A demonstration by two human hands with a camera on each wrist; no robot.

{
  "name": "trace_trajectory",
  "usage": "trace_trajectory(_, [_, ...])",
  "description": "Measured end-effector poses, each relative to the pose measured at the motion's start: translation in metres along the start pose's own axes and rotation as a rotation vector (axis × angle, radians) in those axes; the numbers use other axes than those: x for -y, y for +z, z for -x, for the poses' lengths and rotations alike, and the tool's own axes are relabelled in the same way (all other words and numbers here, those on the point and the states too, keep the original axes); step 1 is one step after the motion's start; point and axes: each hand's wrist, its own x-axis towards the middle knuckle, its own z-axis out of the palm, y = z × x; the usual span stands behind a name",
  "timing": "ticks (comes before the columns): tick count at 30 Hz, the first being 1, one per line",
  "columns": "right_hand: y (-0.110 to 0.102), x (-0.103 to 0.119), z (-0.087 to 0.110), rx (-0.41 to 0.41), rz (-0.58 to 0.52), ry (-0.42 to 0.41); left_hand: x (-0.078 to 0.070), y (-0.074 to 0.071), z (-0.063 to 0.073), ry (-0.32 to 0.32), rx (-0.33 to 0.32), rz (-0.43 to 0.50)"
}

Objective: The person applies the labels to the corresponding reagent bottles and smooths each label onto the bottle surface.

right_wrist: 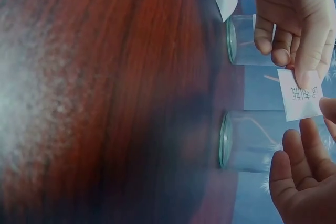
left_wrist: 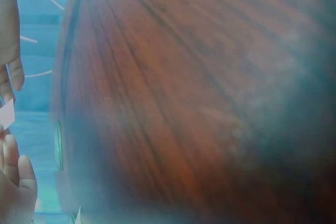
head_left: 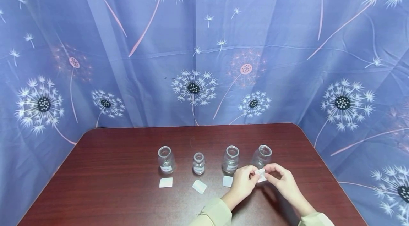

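Both hands meet over the table at the right, in front of the rightmost glass jar (head_left: pixel 262 155). Between them is a small white paper label (head_left: pixel 261 175) with dark written characters, which show in the right wrist view on the same label (right_wrist: pixel 300 96). My left hand (head_left: pixel 244 183) pinches its left side, the thumb lying across the paper's face. On the opposite side, my right hand (head_left: pixel 284 183) pinches it with thumb and fingertips. Behind the hands, the lower part of that jar is hidden in the head view.
Left of the hands stand an open glass jar (head_left: pixel 231 156), a smaller jar (head_left: pixel 198 166) and another jar (head_left: pixel 165 158), each with a white label. White paper pieces (head_left: pixel 165 182) lie in front of them on the brown table (head_left: pixel 105 169). A blue dandelion-print curtain (head_left: pixel 191 41) hangs behind.
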Motion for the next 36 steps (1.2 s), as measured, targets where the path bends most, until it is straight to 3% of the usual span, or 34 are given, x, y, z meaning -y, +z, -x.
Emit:
trace_trajectory(8, [0.001, 0.004, 0.001, 0.016, 0.043, 0.016, 0.000, 0.000, 0.001, 0.013, 0.033, -0.037])
trace_trajectory(16, [0.001, 0.036, 0.002, 0.000, 0.080, 0.016, 0.001, 0.002, 0.002, 0.022, 0.058, -0.027])
trace_trajectory(23, [0.004, 0.002, 0.002, -0.041, 0.118, -0.036, 0.001, 0.002, 0.003, 0.034, 0.040, -0.011])
trace_trajectory(31, [0.003, -0.005, 0.001, -0.106, 0.140, -0.134, -0.003, 0.000, 0.003, -0.064, 0.117, 0.019])
trace_trajectory(36, [0.002, -0.008, 0.000, -0.129, 0.128, -0.169, -0.005, -0.004, 0.002, -0.086, 0.159, 0.047])
